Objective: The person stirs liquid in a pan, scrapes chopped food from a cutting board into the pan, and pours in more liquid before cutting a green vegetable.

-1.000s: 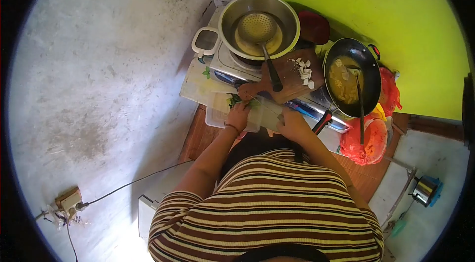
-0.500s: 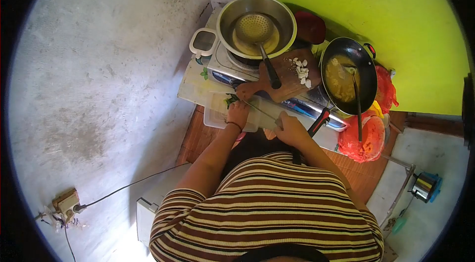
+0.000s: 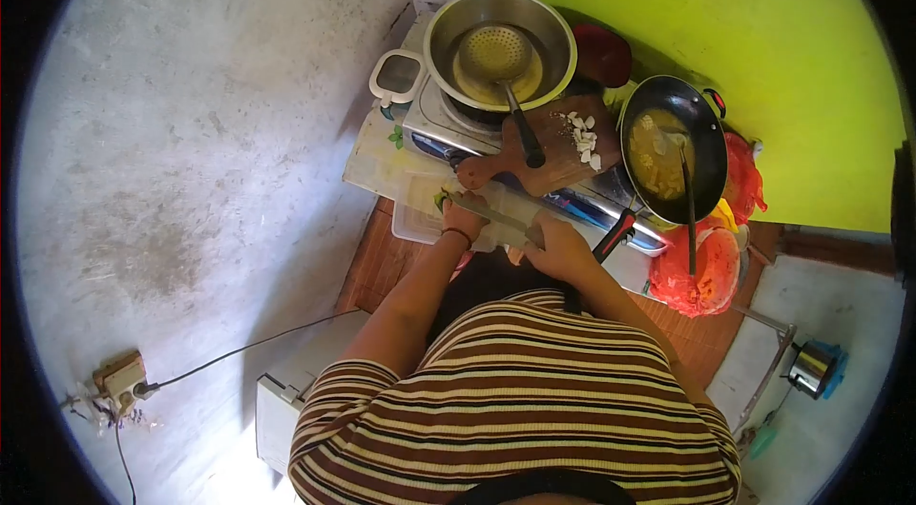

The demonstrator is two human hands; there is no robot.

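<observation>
My left hand point(image 3: 464, 217) is closed around a small bunch of green vegetable point(image 3: 442, 198) over a clear plastic container point(image 3: 412, 222). In my right hand point(image 3: 555, 246) is the handle of a knife point(image 3: 506, 219), whose blade points left and reaches my left fingers. A wooden cutting board point(image 3: 549, 171) with white chopped pieces point(image 3: 583, 138) lies just beyond the hands on the stove.
A steel basin point(image 3: 434, 33) holds a perforated ladle point(image 3: 496, 54). Right of the board, a black wok point(image 3: 706, 162) contains yellowish food and a ladle. Red plastic bags point(image 3: 711, 267) hang beside it. A white-rimmed strainer point(image 3: 397, 76) is at the left.
The green vegetable has shifted slightly within my left hand, and less of it shows. The knife blade now lies nearer my left fingers. The whole view has shifted slightly.
</observation>
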